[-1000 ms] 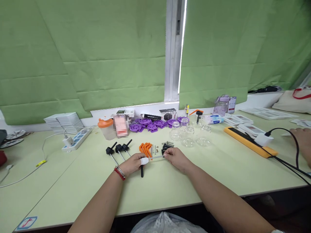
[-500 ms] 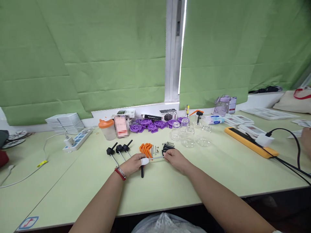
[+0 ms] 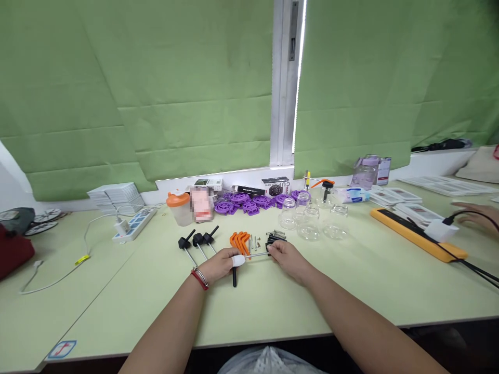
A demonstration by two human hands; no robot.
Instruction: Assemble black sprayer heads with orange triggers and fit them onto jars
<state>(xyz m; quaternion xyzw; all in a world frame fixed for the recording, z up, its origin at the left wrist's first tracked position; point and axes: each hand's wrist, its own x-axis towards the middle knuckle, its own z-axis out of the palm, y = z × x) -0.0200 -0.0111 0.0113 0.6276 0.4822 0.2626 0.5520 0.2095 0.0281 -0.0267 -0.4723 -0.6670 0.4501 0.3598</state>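
Observation:
My left hand (image 3: 219,264) grips a black-handled tool (image 3: 234,277) whose thin metal rod (image 3: 257,255) runs right to my right hand (image 3: 287,258), which pinches the rod's far end. The left thumb wears a white finger cover. Just beyond the hands lie orange bent pieces (image 3: 239,240), small metal pins (image 3: 254,242) and a heap of black springs (image 3: 275,238). Three more black-handled rods (image 3: 198,243) lie to the left.
Clear glass jars (image 3: 312,221), purple plastic parts (image 3: 241,202) and an orange-lidded cup (image 3: 176,208) stand further back. A white power strip (image 3: 133,225) lies left, an orange-backed strip (image 3: 417,234) right. Another person's hand (image 3: 476,214) rests at the far right edge.
The view has shifted slightly, so everything sits a little further right. My hands keep the same hold on the rod. The other person's hand at the right has moved.

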